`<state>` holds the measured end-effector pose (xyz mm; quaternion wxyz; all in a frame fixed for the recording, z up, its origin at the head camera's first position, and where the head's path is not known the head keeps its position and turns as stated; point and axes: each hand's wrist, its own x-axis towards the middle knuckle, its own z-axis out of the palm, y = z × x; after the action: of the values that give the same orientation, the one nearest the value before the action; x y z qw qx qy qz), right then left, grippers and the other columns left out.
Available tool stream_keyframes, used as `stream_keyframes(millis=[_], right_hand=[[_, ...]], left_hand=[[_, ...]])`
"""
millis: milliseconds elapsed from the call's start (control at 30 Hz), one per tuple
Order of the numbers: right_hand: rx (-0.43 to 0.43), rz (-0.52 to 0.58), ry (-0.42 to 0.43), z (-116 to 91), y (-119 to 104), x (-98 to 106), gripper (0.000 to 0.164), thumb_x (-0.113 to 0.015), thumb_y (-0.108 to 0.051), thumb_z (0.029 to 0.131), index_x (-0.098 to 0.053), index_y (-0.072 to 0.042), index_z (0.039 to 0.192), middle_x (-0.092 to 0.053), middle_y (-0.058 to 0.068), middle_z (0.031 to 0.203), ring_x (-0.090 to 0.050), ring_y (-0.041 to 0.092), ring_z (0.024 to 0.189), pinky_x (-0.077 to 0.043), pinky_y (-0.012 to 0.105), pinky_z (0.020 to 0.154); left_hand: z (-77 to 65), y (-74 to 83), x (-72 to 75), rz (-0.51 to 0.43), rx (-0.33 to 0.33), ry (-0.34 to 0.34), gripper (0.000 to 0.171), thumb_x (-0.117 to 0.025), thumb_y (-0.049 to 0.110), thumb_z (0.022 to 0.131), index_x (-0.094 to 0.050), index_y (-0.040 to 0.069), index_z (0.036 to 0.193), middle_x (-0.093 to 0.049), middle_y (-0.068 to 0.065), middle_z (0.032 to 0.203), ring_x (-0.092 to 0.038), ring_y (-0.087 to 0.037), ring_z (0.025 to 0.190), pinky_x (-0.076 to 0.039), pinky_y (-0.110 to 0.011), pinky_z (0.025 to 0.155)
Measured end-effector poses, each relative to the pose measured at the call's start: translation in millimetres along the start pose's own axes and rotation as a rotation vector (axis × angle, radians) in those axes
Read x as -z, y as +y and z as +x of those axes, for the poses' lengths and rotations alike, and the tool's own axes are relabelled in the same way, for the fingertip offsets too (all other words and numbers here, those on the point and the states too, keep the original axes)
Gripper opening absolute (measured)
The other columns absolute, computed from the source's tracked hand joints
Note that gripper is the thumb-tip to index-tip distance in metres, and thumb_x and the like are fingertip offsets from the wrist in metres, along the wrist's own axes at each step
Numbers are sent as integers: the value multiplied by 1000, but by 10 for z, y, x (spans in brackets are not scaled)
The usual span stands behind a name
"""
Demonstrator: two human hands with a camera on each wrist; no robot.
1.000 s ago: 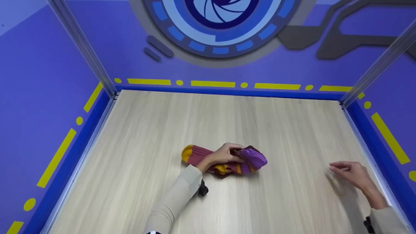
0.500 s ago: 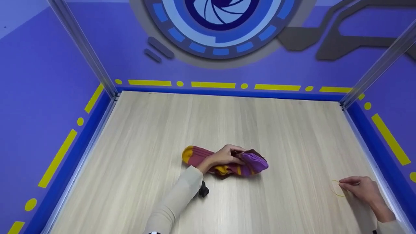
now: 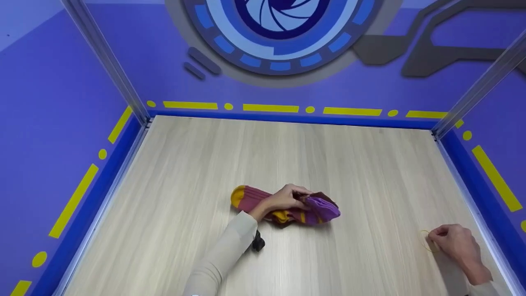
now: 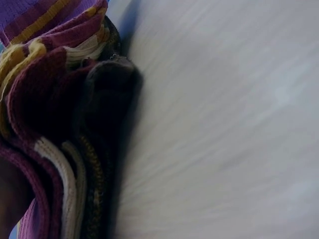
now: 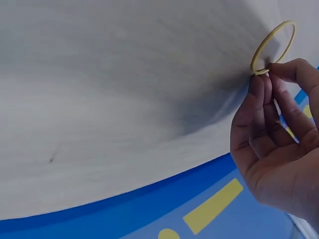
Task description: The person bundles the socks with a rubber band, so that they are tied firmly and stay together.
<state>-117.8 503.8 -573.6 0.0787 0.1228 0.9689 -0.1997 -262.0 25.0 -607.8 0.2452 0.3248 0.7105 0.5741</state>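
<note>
My left hand [image 3: 283, 198] grips a bundle of socks [image 3: 322, 209] near the middle of the table. The bundle has maroon ribbed knit with a mustard toe at its left end and a purple part at its right end. In the left wrist view the socks [image 4: 30, 94] show as several folded layers, maroon, cream and dark, with only a shadowed bit of hand at the left edge. Far to the right, my right hand [image 3: 458, 244] pinches a thin yellow rubber band between thumb and fingertips. The right wrist view shows that rubber band [image 5: 260, 50] as an upright loop above the fingertips.
The pale wood-grain table [image 3: 197, 164] is enclosed by a blue back wall [image 3: 263, 94] and blue side walls with yellow dashes. Close to my right hand runs the metal edge rail [image 3: 472, 209] on the table's right side.
My right hand has come down and a little toward me, and its fingers now pinch the rubber band. The left hand and socks have hardly moved.
</note>
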Motion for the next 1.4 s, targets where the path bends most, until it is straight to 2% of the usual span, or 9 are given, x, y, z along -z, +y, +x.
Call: stream_keyframes(millis=[200,400,533,700,900,1033,1167,1300,1400], right_hand=[[-104,396,-169,25,-48,-33,26,-64,-25,97,-76,-3,94,-73,-8,75,-62,4,67,-50,22,59],[-91,807,-497,73,-262,-58,22,-53,-24,107,-74,-21,104,-71,-12,86,-64,0,80,-57,21,74],[-11,760,-636,84,-436,-58,24,-56,-25,106,-72,-12,119,-70,-9,86,-62,1,77,-56,22,72],[58,583,-647,59,-547,-49,26,-59,-26,104,-74,-5,101,-66,-10,75,-56,1,67,-51,20,64],[173,918,-760,95,-664,-71,31,-44,-20,111,-66,-11,130,-72,-7,100,-69,5,95,-58,26,88],[215,1097,-801,122,-924,-120,37,-38,-20,112,-58,-28,142,-74,-5,112,-72,10,105,-57,29,94],[325,1125,-669,102,-1215,-148,42,-39,-18,112,-47,-28,152,-75,-4,113,-75,12,99,-60,25,79],[471,981,-297,46,-1550,-169,48,-53,-5,105,-45,-7,152,-78,1,99,-76,14,72,-51,20,49],[543,782,-63,15,-1786,-177,52,-66,-2,97,-51,-4,147,-76,4,91,-70,15,55,-45,21,39]], left_hand=[[0,3,-16,-12,3,2,43,-79,-1,85,-71,1,127,-71,-21,125,-61,2,94,-49,-16,86],[18,-4,-43,-23,3,6,43,-77,-3,85,-70,-1,127,-71,-22,125,-62,2,95,-49,-16,87],[34,-9,-67,-18,11,10,45,-77,-4,85,-69,0,129,-70,-21,127,-62,3,98,-49,-16,91],[33,-20,-90,-13,15,9,45,-77,-4,84,-69,-1,128,-70,-21,128,-61,4,97,-49,-16,90],[-3,-24,-77,-17,1,-2,43,-78,-1,85,-71,1,127,-71,-20,126,-62,4,97,-49,-16,89],[-44,-17,-41,-17,6,24,42,-78,-3,84,-71,0,125,-71,-22,124,-62,4,95,-49,-15,87],[-43,-10,-31,-19,-3,28,42,-76,-6,84,-69,-4,126,-70,-25,125,-61,5,93,-49,-15,87],[-20,1,-32,-19,-7,24,42,-75,-6,85,-68,-7,127,-68,-28,126,-60,6,94,-49,-14,87],[-1,-3,-33,-4,-5,27,42,-75,-5,86,-68,-5,127,-68,-26,128,-59,7,94,-48,-14,87]])
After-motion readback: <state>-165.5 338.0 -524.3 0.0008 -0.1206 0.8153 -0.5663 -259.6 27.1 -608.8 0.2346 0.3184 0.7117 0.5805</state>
